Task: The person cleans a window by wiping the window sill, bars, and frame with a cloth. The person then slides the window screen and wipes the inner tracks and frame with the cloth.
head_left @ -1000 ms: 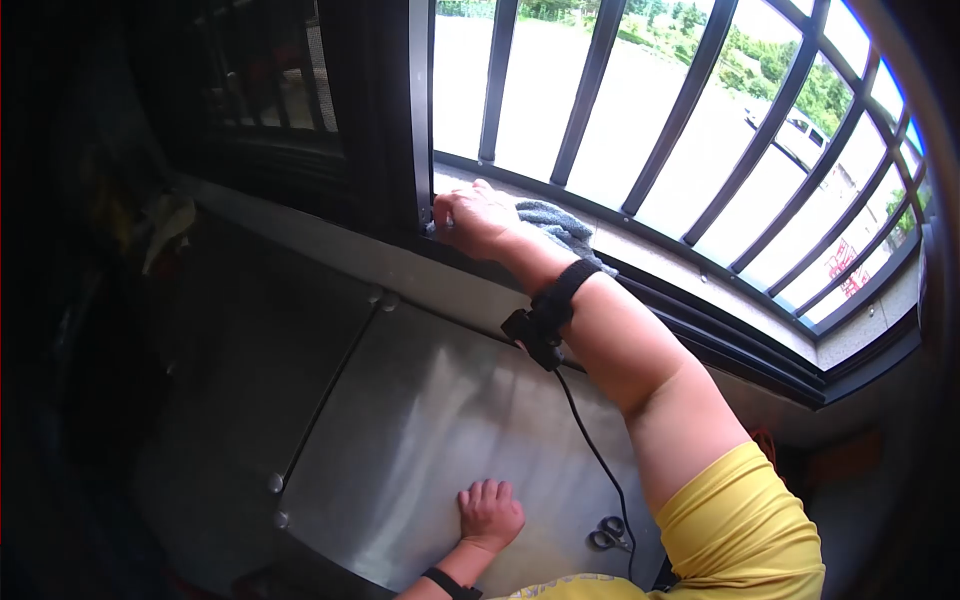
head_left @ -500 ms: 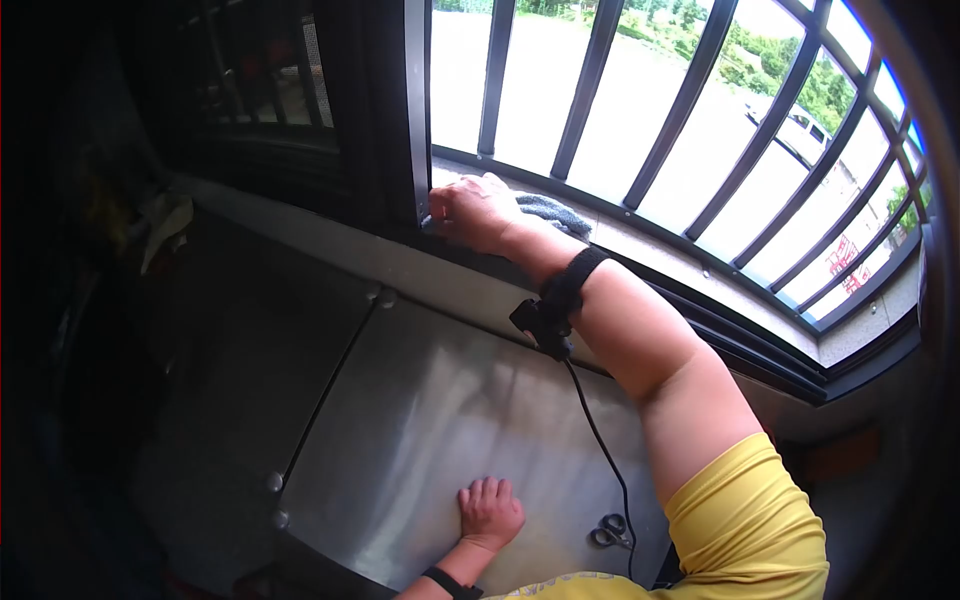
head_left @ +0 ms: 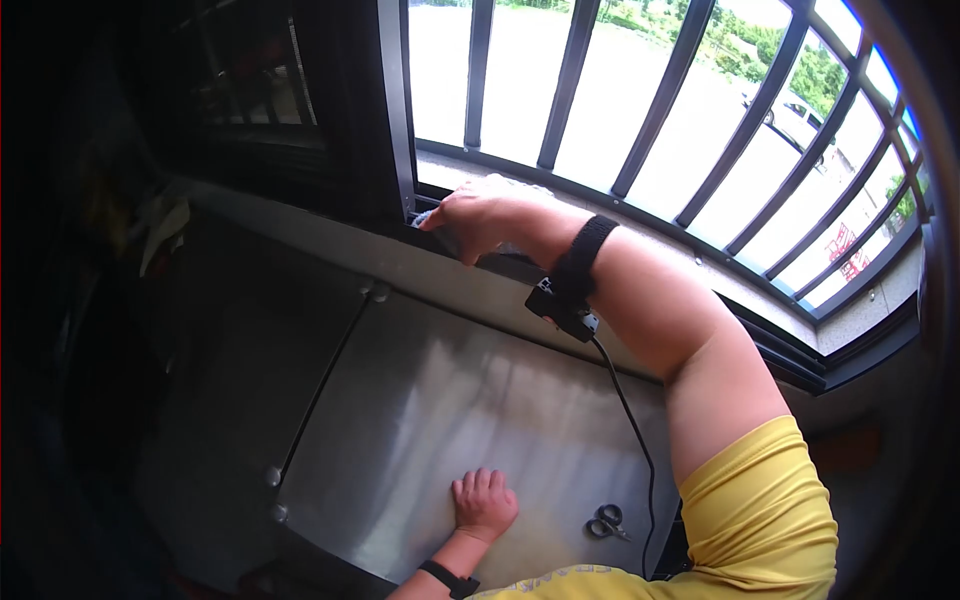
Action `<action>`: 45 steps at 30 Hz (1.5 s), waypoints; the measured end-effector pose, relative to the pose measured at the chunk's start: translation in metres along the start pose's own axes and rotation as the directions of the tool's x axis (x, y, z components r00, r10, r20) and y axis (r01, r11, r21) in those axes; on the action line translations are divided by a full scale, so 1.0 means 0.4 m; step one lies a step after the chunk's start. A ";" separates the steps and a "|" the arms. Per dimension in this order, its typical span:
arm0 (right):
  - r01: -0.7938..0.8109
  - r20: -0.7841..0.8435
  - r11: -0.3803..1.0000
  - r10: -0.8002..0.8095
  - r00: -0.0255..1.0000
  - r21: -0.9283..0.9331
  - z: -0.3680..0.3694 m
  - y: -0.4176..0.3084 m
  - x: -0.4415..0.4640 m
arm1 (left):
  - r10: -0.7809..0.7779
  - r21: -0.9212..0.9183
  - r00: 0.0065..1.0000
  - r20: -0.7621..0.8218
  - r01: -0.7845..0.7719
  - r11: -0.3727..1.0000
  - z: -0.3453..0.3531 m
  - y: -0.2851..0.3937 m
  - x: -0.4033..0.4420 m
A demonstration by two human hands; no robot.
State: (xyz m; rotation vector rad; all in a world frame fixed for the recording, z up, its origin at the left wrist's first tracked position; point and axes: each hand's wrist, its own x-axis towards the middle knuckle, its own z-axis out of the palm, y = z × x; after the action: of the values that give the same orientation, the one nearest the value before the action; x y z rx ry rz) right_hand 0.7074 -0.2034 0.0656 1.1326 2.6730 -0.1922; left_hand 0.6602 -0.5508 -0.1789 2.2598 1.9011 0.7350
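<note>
My right hand (head_left: 478,222) is at the window track beside the dark upright frame, its fingers closed on a grey-blue cloth (head_left: 424,217). Only small parts of the cloth show past the fingers and behind the wrist. A black strap with a small device (head_left: 562,308) and a cable is on my right forearm. My left hand (head_left: 486,503) rests palm down on the shiny metal surface (head_left: 400,440), fingers lying flat and holding nothing. Dark-handled scissors (head_left: 607,522) lie on the metal to its right.
Dark window bars (head_left: 665,95) curve behind the light sill (head_left: 850,325). A dark window panel (head_left: 250,90) stands at the left. Round knobs (head_left: 274,477) sit along the seam of the metal surface. A pale cloth-like item (head_left: 165,235) is at the far left.
My right hand has turned and come slightly nearer along the track, and less of the cloth shows. The forearm has swung right. My left hand stays flat on the metal.
</note>
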 end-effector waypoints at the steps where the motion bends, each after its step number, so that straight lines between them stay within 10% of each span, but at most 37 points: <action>1: 0.003 0.053 0.998 -0.006 0.999 0.058 0.007 0.005 0.010 | 0.009 -0.005 1.000 0.000 -0.009 1.000 0.004 -0.006 -0.001; 28: -0.527 0.056 0.846 0.532 0.845 -0.086 0.202 0.274 -0.912 | 0.011 -0.111 0.997 0.074 -0.002 0.994 -0.048 0.001 -0.018; 36: -0.562 -0.056 0.820 0.559 0.827 -0.106 0.293 0.367 -1.086 | -0.290 -0.455 0.897 0.333 0.422 0.784 -0.265 0.051 -0.125; 44: -0.498 -0.097 0.863 0.490 0.866 -0.088 0.311 0.431 -1.288 | -0.404 -0.334 0.841 0.360 0.521 0.786 -0.469 0.194 -0.321; 45: -0.490 -0.104 0.868 0.481 0.870 -0.084 0.317 0.442 -1.312 | -0.348 -0.094 0.815 0.464 0.436 0.895 -0.545 0.280 -0.307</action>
State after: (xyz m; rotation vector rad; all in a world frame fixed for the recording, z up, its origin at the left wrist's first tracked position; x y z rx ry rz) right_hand 1.2092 -0.4698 0.0754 1.7578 2.3237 0.0887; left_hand 0.6569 -0.7413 0.0181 1.6460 1.8757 0.3022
